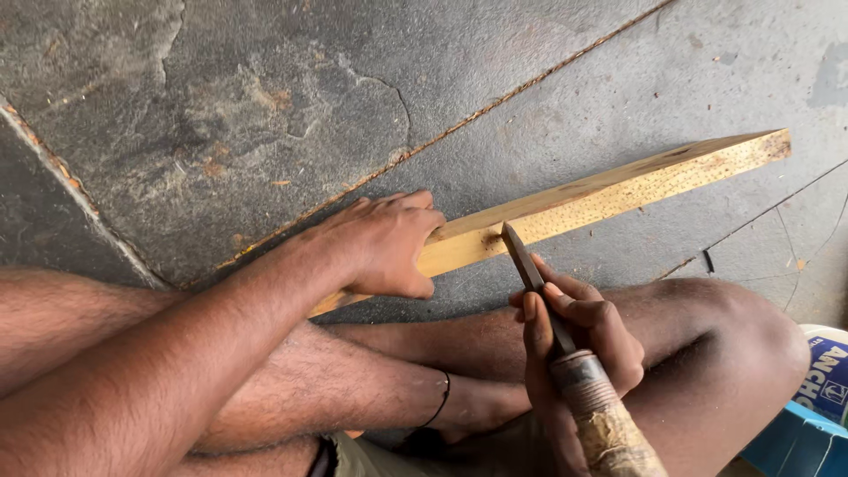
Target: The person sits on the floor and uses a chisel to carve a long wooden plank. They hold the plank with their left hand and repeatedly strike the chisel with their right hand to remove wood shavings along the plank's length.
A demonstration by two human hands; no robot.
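Closest to my lens, the right hand [579,331] was wrapped tight around a chisel [565,344], fingers closed on its dark steel shank just above the worn, taped handle, wrist cocked so the tip met the wooden plank [601,194]. That pale, speckled plank lay slantwise on the grey stone floor [221,97], its near end hidden under the left hand [384,247]. I judged the plank stiff and fairly light, liable to skid on stone, best pinned flat close to the cut. Left palm pressed down, fingers curled over the far edge, forearm reaching across the bare shins [353,371].
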